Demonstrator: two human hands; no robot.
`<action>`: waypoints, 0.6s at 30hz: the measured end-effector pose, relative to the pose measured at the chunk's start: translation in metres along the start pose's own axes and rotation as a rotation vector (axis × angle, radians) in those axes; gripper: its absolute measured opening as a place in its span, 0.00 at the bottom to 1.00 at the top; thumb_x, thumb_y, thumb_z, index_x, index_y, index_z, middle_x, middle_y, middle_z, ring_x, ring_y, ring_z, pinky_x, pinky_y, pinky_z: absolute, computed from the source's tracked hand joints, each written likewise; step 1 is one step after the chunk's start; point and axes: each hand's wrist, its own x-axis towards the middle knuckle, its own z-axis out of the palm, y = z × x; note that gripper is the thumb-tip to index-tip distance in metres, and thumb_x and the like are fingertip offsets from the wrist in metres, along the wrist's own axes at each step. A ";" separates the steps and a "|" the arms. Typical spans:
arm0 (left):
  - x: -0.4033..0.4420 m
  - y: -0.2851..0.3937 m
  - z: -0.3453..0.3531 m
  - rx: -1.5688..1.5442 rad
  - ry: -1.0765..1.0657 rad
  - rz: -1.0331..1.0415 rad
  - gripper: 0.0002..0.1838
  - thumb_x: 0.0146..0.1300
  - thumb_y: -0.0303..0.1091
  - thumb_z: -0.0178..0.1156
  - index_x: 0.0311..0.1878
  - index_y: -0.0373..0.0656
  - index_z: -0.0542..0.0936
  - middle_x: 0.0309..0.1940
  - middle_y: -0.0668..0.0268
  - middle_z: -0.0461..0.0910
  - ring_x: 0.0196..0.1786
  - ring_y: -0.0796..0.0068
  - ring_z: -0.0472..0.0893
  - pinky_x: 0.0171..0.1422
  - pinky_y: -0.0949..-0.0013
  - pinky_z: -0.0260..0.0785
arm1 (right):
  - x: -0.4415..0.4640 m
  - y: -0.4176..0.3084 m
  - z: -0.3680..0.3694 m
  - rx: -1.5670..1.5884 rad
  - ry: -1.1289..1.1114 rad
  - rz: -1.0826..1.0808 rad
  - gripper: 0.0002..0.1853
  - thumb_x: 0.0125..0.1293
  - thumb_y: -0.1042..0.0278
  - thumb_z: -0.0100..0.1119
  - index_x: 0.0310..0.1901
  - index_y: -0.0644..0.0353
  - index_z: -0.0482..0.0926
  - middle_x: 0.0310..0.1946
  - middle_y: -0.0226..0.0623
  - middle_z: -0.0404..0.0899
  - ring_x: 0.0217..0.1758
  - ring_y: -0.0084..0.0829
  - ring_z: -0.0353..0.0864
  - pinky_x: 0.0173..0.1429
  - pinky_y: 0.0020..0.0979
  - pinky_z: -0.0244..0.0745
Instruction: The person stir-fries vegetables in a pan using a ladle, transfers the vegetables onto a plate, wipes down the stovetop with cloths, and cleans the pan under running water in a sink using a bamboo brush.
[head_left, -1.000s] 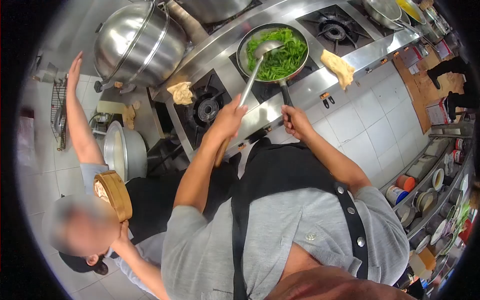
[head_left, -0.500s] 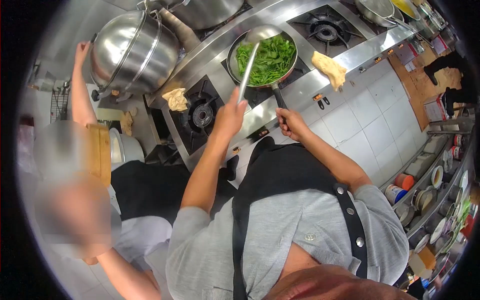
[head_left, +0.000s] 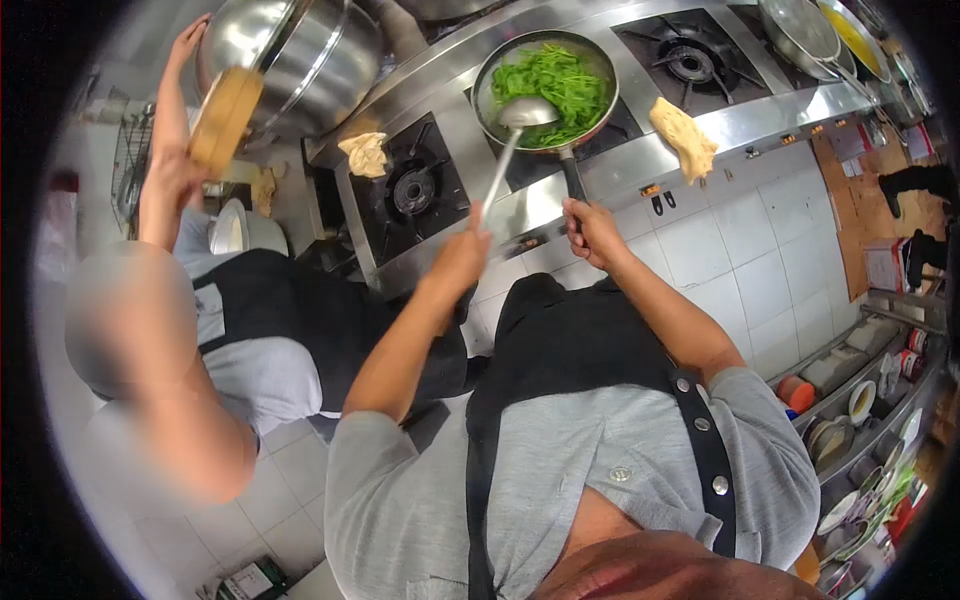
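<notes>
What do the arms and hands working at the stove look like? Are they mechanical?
No, they're human. The left hand and right hand look ungloved, with no cables or markings visible. Short grey sleeves leave the forearms bare. A black apron covers the front, one strap bearing round silvery studs.

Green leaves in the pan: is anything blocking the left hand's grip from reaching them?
Nothing visible blocks it. The left hand's grip is around the ladle, which reaches over the rim of the pan to the green leaves. The right hand's grip is on the pan handle, beside that path, not across it.
</notes>
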 end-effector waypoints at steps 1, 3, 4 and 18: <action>0.003 0.002 0.011 -0.038 0.018 0.012 0.31 0.68 0.41 0.50 0.72 0.45 0.57 0.32 0.39 0.80 0.33 0.41 0.81 0.42 0.48 0.72 | 0.002 0.001 0.000 0.005 -0.016 0.016 0.12 0.65 0.59 0.57 0.30 0.55 0.67 0.18 0.25 0.64 0.12 0.16 0.59 0.11 0.22 0.49; 0.001 0.022 -0.034 -0.207 -0.059 -0.068 0.31 0.68 0.41 0.51 0.72 0.44 0.59 0.31 0.41 0.80 0.31 0.45 0.81 0.41 0.51 0.72 | 0.003 0.001 -0.004 0.013 -0.030 0.029 0.13 0.63 0.60 0.58 0.29 0.56 0.67 0.17 0.26 0.64 0.11 0.18 0.59 0.11 0.23 0.50; 0.001 0.029 -0.051 -0.294 -0.102 -0.093 0.30 0.68 0.42 0.52 0.71 0.44 0.61 0.30 0.41 0.80 0.30 0.47 0.81 0.41 0.53 0.73 | 0.000 -0.001 0.000 0.018 -0.023 0.007 0.15 0.64 0.59 0.58 0.26 0.55 0.66 0.16 0.26 0.63 0.11 0.18 0.59 0.11 0.23 0.50; -0.016 0.024 -0.067 -0.701 -0.134 -0.081 0.33 0.67 0.43 0.54 0.73 0.46 0.59 0.16 0.71 0.67 0.11 0.79 0.66 0.12 0.71 0.60 | 0.000 -0.003 0.000 0.051 -0.029 0.060 0.12 0.66 0.57 0.56 0.29 0.52 0.68 0.19 0.22 0.66 0.12 0.16 0.59 0.13 0.21 0.48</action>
